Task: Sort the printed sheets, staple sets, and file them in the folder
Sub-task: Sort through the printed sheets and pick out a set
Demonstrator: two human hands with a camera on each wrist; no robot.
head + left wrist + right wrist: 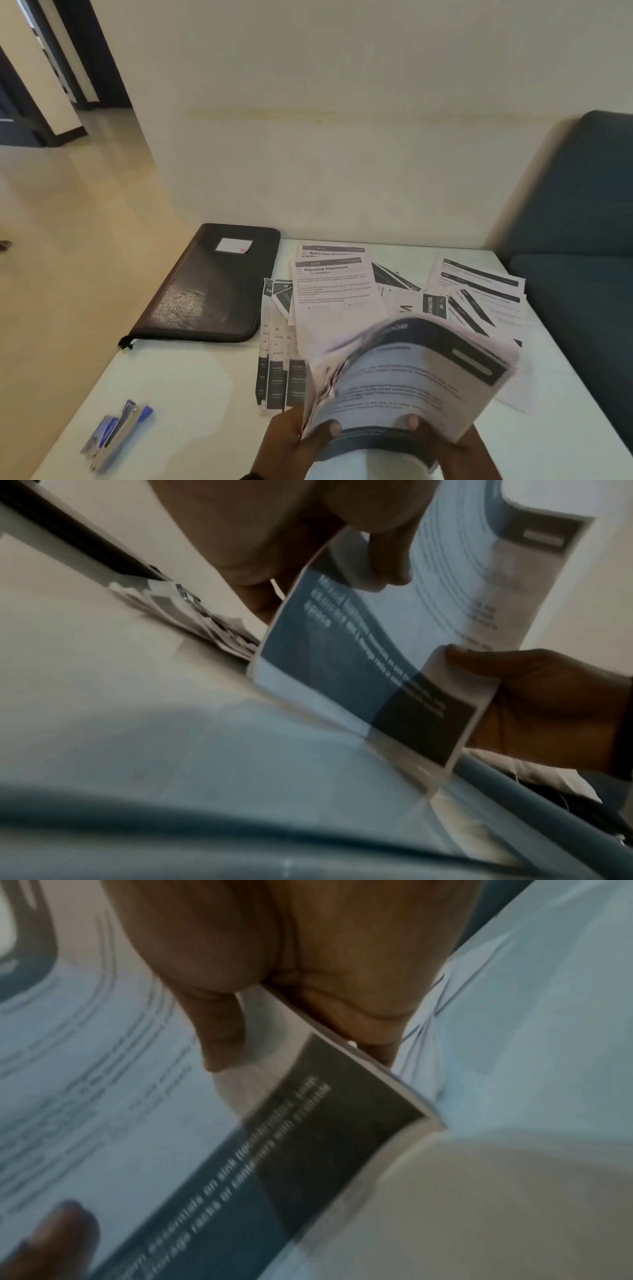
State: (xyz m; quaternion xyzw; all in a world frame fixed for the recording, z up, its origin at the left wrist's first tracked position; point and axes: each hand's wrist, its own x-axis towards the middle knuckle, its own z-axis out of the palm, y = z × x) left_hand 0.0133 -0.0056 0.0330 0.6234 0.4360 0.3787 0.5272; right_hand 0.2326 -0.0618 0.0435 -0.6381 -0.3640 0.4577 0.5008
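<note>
Both hands hold a stack of printed sheets (407,380) above the near edge of the white table (191,387). My left hand (301,442) grips its lower left corner, thumb on top. My right hand (442,442) pinches the lower right edge. The sheets bow upward and are blurred. In the left wrist view the stack (377,647) bends between the left fingers (377,547) and the right hand (534,696). In the right wrist view the right thumb (212,1020) lies on the top sheet (103,1069). Several more sheets (335,287) lie spread across the table. A black zipped folder (212,287) lies shut at the back left.
A blue and silver stapler (116,435) lies near the table's front left corner. A dark teal sofa (582,240) stands at the right, against the cream wall (342,137). Narrow printed strips (277,359) lie just left of the held stack.
</note>
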